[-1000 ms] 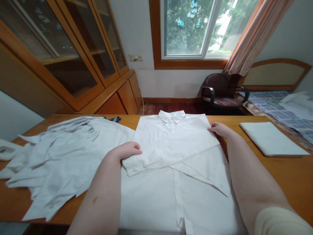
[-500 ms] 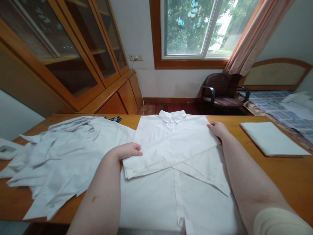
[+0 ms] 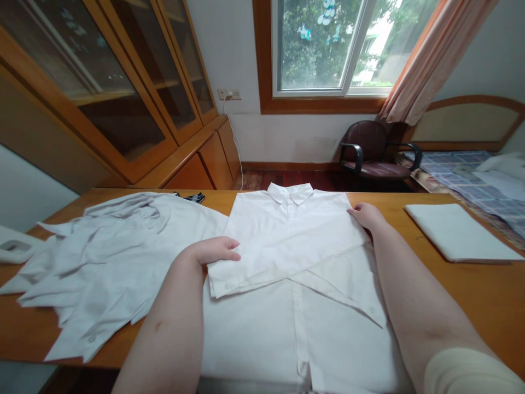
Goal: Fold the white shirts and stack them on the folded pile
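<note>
A white collared shirt [image 3: 266, 328] lies spread on the wooden table in front of me, collar at the far side. Its two sleeves are folded inward across the front and overlap; one cuff rests at the left edge, the other points to the lower right. My left hand [image 3: 217, 250] is closed on the shirt's left edge, thumb on top near the folded cuff. At the upper right edge, below the shoulder, my right hand [image 3: 366, 216] pinches the cloth. Fingers under the fabric are hidden.
Left on the table [image 3: 443, 306] lies a crumpled pile of white shirts [image 3: 110, 257], with a white plastic object [image 3: 16, 247] beyond it and a dark striped item [image 3: 194, 198] behind. A flat white folded stack [image 3: 459, 232] sits at the right. An armchair [image 3: 369, 148] stands behind the table.
The view has shifted very slightly. Both hands keep their places on the shirt's edges, and the shirt lies as before.
</note>
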Demonstrator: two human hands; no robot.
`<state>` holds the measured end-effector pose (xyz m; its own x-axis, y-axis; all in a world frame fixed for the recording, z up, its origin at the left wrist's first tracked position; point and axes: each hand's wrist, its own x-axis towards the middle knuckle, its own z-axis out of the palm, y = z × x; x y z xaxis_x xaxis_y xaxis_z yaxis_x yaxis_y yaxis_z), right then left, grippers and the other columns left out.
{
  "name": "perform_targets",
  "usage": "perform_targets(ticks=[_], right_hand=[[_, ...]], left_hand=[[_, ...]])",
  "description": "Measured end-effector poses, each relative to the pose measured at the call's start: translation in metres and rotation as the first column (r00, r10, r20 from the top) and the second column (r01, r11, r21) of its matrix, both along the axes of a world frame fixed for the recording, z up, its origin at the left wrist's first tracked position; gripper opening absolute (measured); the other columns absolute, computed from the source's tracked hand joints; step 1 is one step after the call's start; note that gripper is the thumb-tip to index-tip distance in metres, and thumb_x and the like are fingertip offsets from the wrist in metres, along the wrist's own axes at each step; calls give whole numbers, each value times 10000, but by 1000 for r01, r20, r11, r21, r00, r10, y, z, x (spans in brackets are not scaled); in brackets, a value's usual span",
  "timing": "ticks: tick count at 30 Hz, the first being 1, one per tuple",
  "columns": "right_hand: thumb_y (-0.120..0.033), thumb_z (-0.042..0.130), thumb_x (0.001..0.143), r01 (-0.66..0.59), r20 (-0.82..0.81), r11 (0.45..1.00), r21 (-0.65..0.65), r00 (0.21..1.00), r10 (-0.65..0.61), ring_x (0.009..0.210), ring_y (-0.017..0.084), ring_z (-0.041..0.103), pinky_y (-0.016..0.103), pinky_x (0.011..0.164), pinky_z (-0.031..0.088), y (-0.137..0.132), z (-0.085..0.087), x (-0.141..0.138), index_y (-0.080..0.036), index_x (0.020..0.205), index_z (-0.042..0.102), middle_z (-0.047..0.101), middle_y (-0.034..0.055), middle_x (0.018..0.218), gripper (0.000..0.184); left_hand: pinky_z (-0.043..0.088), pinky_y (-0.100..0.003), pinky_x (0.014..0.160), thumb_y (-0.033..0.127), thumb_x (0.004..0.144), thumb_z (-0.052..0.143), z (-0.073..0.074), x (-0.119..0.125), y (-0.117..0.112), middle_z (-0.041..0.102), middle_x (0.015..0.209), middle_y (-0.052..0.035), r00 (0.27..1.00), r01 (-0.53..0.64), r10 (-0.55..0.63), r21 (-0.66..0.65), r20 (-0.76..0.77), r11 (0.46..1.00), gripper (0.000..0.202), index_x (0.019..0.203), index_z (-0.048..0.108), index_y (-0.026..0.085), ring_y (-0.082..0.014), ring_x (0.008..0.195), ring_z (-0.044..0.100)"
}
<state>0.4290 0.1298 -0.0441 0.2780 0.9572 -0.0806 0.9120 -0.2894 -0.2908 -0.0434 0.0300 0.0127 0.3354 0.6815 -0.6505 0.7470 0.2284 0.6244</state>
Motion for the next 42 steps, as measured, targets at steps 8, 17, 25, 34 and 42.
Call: perform_targets(ticks=[8,17,25,34,42], right_hand=[[-464,556,770,5,0,1000,13,1000,-5,794,239,615,303,652,434,0,-2,2,-181,843,660,682,107,861,310],[-425,600,755,28,85,1000,2,996,-28,850,274,613,339,677,445,-3,22,-12,-170,944,662,670,134,955,324],[-472,629,757,-822,-273,569,-13,551,789,832,191,614,283,703,456,-141,126,-140,-291,1075,619,661,23,1010,367],[-330,522,852,-918,188,389,72,396,899,965,273,521,399,794,408,-194,40,-242,-128,1225,489,567,157,1124,425],[-223,419,909,-930,212,346,120,365,907,853,203,477,351,750,336,-173,13,-242,-190,1033,574,603,75,921,201]], left_hand=[[383,-270,557,439,429,732,-19,-13,4,646,709,-31,909,-43,97,141,-406,989,351,657,619,197,-210,643,580],[398,-283,565,537,541,665,-12,-9,4,651,727,-55,898,-96,158,167,-412,981,368,657,616,192,-213,642,585],[378,-243,523,429,608,628,-20,-10,5,643,712,-14,973,-133,168,207,-159,969,270,758,680,211,-165,609,552],[313,-225,458,426,621,625,-30,-9,11,577,626,15,988,-129,142,203,-54,971,300,807,665,194,-121,516,462],[373,-220,532,420,621,624,-35,-10,14,626,685,13,989,-83,113,281,-91,956,265,753,669,194,-135,605,519]])
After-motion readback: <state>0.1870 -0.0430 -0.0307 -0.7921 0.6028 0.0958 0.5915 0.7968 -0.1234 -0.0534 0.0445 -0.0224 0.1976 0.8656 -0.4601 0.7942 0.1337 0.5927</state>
